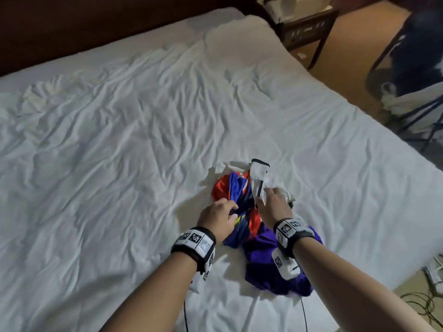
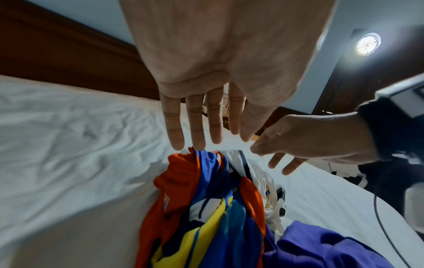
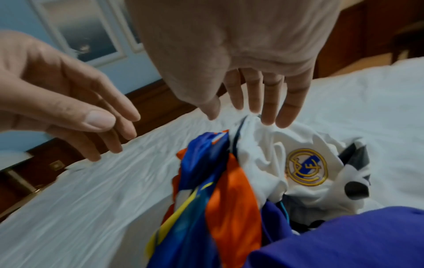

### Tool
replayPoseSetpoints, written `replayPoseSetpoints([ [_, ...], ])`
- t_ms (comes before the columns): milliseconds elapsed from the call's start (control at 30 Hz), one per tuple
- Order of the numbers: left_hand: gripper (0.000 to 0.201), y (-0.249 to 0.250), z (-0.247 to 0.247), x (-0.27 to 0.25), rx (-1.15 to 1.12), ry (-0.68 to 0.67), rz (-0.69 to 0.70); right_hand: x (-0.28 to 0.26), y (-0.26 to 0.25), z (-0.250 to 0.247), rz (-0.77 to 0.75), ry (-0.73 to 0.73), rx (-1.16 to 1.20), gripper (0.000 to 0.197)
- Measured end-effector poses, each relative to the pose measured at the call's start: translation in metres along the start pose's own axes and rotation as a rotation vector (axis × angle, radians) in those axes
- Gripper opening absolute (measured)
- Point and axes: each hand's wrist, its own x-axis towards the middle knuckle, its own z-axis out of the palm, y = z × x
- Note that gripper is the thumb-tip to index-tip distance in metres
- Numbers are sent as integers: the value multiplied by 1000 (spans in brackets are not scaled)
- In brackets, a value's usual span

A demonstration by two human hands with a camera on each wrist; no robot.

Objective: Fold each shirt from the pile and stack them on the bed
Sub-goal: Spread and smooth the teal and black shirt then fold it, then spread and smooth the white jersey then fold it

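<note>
Neither hand grips anything. The left hand (image 1: 219,213) hangs palm down over the pile of shirts (image 1: 254,226), its fingers (image 2: 195,125) straight and slightly spread, the tips just above the bunched orange and blue shirt (image 2: 206,208); whether they touch the cloth cannot be told. The right hand (image 1: 275,203) reaches in beside it, also palm down with fingers (image 3: 268,105) extended and loosely apart, the tips at the upper fold of the white shirt (image 3: 298,163) with a round crest. Both forearms come in from the bed's near edge, each wrist wearing a black band with square printed markers.

The pile lies crumpled near the near edge of the bed (image 1: 119,152), towards its right side, with a purple shirt (image 1: 271,267) lowest, under the right wrist. Wrinkled white sheet spreads wide to the left and to the far edge, where a dark wooden headboard (image 1: 84,27) runs. Past the right edge stand a dark bedside table (image 1: 304,27) and a metal rack (image 1: 412,92) on tan floor.
</note>
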Motion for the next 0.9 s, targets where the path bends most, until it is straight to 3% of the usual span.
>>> replayPoseSetpoints([
  [100, 24, 10, 20, 49, -93, -22, -42, 47, 13, 9, 66, -46, 39, 56],
  [267, 36, 19, 48, 111, -238, -127, -201, 79, 25, 20, 87, 3, 181, 22],
  [333, 59, 24, 51, 122, -286, -162, -197, 77, 23, 6, 109, 107, 394, 20],
  [433, 96, 35, 47, 139, -163, -90, -127, 69, 8, -34, 83, 214, 582, 15],
  [533, 114, 54, 35, 152, -169, -69, -28, 66, -17, -88, -46, 357, 716, 24],
  [600, 94, 69, 27, 158, -123, -73, 51, 71, -37, -125, -126, 443, 795, 30],
  [700, 61, 91, 4, 160, -246, -71, 21, 75, -71, -175, -255, 524, 849, 25],
  [800, 47, 106, -39, 152, -541, 13, -20, 77, -102, -218, -368, 615, 867, 26],
  [900, 37, 117, -99, 126, -696, 159, 18, 80, -121, -245, -369, 570, 791, 24],
])
